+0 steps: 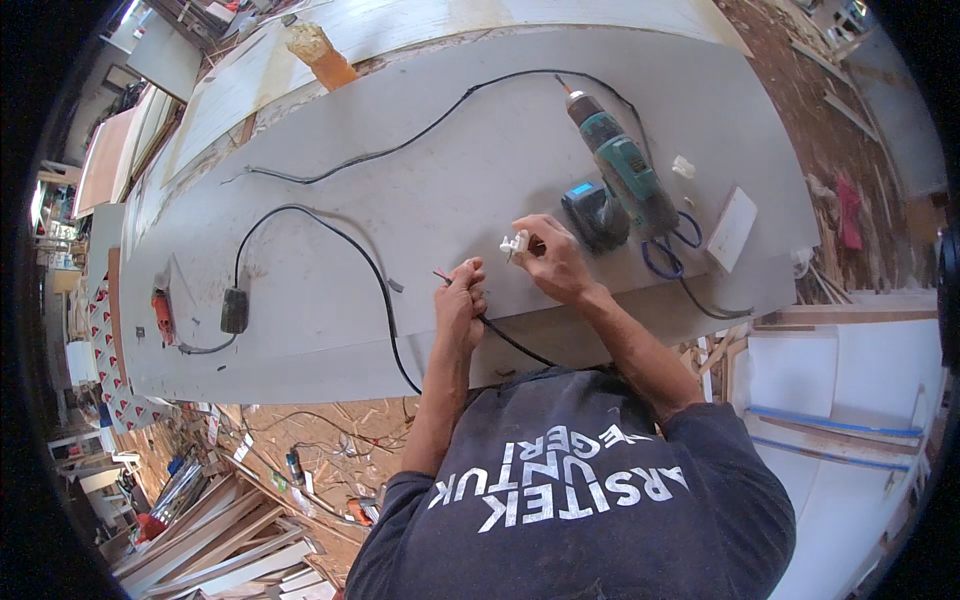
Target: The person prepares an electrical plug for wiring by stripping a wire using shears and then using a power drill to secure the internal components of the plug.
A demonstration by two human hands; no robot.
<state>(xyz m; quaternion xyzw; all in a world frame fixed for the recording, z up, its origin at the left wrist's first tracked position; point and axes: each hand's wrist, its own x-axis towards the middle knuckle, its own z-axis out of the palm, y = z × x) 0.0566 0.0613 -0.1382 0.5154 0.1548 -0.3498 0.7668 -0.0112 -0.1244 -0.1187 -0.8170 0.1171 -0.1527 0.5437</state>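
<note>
My left hand [462, 300] is closed round a black cable [515, 343], whose thin inner wires poke out above the fingers. Just to its right, my right hand [555, 260] pinches a small white plastic fitting [512, 243]. Beyond that hand lie a teal cordless drill [625, 170] and a dark tool or battery with a blue patch [592, 215], with blue-handled scissors or pliers [668, 250] beside them. A small white piece [683, 166] and a white rectangular block [732, 228] are at the right. A loose cable [440, 122] snakes along the far part of the grey board [450, 200].
A red tool [162, 318] and a black box [234, 310] on the cable lie at the board's left. An orange-yellow block [322, 55] stands behind. Wood scraps [220, 540] litter the lower left floor; white panels [830, 380] are at the right.
</note>
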